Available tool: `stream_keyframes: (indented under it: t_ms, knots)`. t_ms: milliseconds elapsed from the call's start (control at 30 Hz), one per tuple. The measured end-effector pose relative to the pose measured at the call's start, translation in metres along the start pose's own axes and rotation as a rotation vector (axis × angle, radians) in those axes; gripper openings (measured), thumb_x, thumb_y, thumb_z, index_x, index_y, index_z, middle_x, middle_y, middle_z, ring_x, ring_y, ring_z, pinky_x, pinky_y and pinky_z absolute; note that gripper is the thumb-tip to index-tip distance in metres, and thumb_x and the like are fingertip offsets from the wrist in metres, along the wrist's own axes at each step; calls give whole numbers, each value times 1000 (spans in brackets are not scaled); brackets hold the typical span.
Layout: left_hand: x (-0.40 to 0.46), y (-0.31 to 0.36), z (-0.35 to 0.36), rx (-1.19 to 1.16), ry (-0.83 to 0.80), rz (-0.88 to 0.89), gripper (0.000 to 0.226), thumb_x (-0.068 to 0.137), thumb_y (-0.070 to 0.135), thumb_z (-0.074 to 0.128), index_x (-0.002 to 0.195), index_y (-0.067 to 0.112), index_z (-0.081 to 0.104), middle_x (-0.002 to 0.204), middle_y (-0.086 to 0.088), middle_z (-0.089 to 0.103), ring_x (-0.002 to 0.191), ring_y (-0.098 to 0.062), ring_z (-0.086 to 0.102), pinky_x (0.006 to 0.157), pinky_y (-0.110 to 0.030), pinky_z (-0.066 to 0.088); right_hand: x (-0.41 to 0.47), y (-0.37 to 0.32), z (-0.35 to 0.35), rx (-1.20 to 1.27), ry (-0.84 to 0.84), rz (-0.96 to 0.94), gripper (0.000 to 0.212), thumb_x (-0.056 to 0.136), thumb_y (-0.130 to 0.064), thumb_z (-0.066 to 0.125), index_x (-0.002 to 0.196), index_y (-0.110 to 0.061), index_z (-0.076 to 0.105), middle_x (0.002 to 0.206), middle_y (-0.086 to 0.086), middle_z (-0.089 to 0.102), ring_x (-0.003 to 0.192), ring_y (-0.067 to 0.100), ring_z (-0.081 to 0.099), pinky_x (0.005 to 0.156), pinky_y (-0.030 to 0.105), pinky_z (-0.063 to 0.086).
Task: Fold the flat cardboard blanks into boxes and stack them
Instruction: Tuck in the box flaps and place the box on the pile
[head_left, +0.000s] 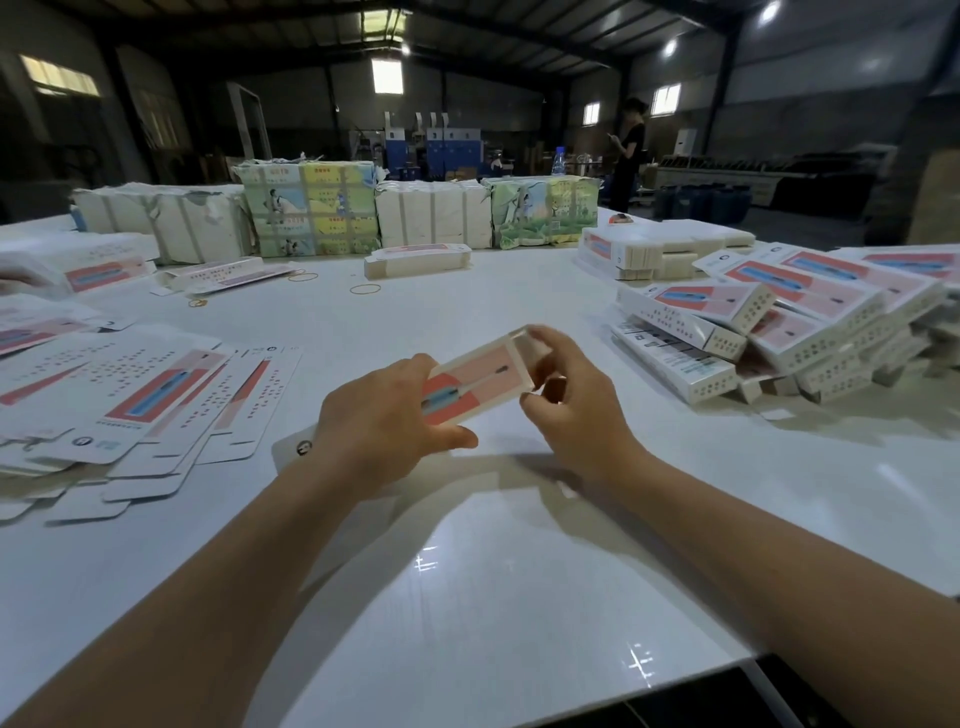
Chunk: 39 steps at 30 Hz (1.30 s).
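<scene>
My left hand (384, 415) grips the near end of the half-formed box (475, 382), held above the white table (519, 571), while my right hand (569, 400) pinches its far end, fingertips at the end flap. To close it well, I judge, the flap should be tucked squarely with the left hand keeping the sleeve from collapsing (a skewed tuck would crease the corner). Flat blanks (156, 405) lie to the left, finished boxes (779, 332) piled to the right. The printing is too small to read.
</scene>
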<state>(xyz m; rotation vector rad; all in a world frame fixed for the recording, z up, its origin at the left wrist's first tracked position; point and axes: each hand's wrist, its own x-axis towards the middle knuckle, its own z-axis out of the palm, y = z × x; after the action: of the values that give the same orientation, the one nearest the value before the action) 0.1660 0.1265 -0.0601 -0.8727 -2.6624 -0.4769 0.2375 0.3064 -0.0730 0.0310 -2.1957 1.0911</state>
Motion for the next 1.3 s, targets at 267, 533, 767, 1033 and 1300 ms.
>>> stream_keyframes:
  t_ms: [267, 533, 767, 1033, 1300]
  knots:
    - [0, -1, 3, 43, -26, -21, 58, 67, 71, 64, 107, 34, 45, 93, 15, 51, 69, -9, 50, 55, -23, 38, 1, 3, 0, -110, -87, -28, 50, 84, 6, 54, 130, -14, 56, 93, 2, 57, 73, 10, 49, 69, 8, 38]
    - [0, 2, 5, 89, -33, -28, 55, 66, 74, 62, 101, 35, 43, 89, 15, 50, 65, -7, 47, 51, -22, 32, 4, 4, 2, -52, -150, 25, 54, 79, 9, 49, 116, -27, 66, 81, -8, 50, 72, 4, 47, 69, 10, 35]
    - [0, -1, 3, 40, -31, -42, 56, 67, 74, 61, 104, 35, 46, 89, 16, 52, 66, -6, 49, 52, -22, 35, 10, 6, -5, -68, 56, 150, 58, 79, -32, 59, 135, -27, 47, 105, -4, 44, 88, 2, 46, 77, 18, 38]
    - [-2, 12, 7, 40, -93, -20, 58, 69, 75, 57, 108, 32, 48, 89, 14, 54, 72, -8, 52, 62, -28, 46, 15, 9, -4, 580, -84, 538, 24, 82, 1, 66, 105, 4, 59, 98, 19, 67, 93, 35, 67, 85, 40, 56]
    - [-2, 21, 13, 162, 17, -24, 55, 75, 73, 53, 108, 30, 42, 95, 12, 51, 69, -10, 50, 54, -21, 38, -2, -5, 12, -236, -27, -27, 22, 98, -17, 42, 113, -11, 58, 88, -1, 61, 76, 16, 55, 64, 19, 35]
